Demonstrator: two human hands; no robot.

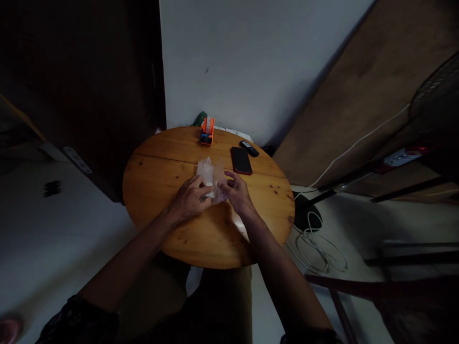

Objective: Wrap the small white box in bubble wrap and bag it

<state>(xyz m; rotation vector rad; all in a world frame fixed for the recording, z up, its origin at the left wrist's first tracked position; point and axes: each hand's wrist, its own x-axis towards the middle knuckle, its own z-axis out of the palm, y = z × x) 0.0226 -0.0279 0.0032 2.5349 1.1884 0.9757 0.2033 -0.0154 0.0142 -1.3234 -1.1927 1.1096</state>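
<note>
A crinkled, translucent plastic sheet (205, 170) that looks like bubble wrap lies over the middle of the round wooden table (154, 191). My left hand (192, 197) is closed on its left and near side, with the fingers bent over the plastic. On the other side, my right hand (236, 192) pinches the sheet's right part, one finger stretched out above it. Whether anything lies inside the plastic is too blurred to tell. Just beyond my right hand is a dark flat phone-like rectangle (241, 160) with a red edge.
An orange tape dispenser (207, 131) stands at the table's far edge. A small dark handset or remote (249, 148) lies behind the flat rectangle. White cable (322, 248) coils on the floor to the right. A wall rises behind the table.
</note>
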